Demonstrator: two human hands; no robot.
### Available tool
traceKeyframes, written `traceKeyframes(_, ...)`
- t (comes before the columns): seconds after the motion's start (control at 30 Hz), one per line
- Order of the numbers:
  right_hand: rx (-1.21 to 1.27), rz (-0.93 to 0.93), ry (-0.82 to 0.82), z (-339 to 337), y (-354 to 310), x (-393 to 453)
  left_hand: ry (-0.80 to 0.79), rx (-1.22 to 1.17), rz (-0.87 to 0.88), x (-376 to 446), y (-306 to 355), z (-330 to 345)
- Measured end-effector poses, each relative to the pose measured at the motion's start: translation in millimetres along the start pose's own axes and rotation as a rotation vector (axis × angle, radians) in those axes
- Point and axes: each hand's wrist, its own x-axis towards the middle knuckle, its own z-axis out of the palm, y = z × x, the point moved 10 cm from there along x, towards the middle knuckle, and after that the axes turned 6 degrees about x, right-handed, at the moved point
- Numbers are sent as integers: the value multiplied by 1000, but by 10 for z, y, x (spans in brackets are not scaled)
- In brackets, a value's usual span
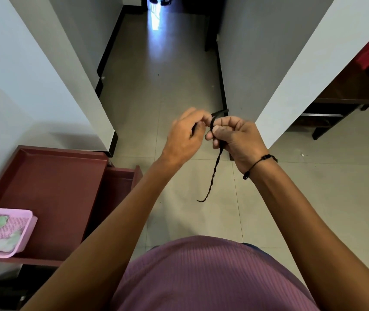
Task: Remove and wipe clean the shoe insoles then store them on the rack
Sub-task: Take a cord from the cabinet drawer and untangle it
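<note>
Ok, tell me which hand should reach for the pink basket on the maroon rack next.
Left, probably. The pink basket sits on the maroon rack at the person's left, on the left hand's side. The right hand would have to cross the body. Both now pinch the black cord.

Maroon rack (51, 182) stands low at left against the wall; top shelf tray-like, rimmed

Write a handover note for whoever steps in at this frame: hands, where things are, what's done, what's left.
Left hand and right hand both pinch a black cord at chest height; its twisted tail hangs free. Maroon rack stands at left, with a pink basket on its top near corner. No shoes or insoles in view, so nothing shows as done. Left: remove, wipe and rack the insoles.
</note>
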Motion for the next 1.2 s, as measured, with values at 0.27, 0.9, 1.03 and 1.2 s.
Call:
traceKeyframes(0.27,49,35,11,-22,83,-1,-64,-13,-74,-93,-60,34)
traceKeyframes(0.9,193,169,45,43,264,45,68,231,-15,-87,15,0)
traceKeyframes(1.03,81,95,49,-2,199,67,55,228,-62,-83,-33,30)
traceKeyframes(1.2,-131,-77,32,-19,60,29,46,226,-73,-109,-32,52)
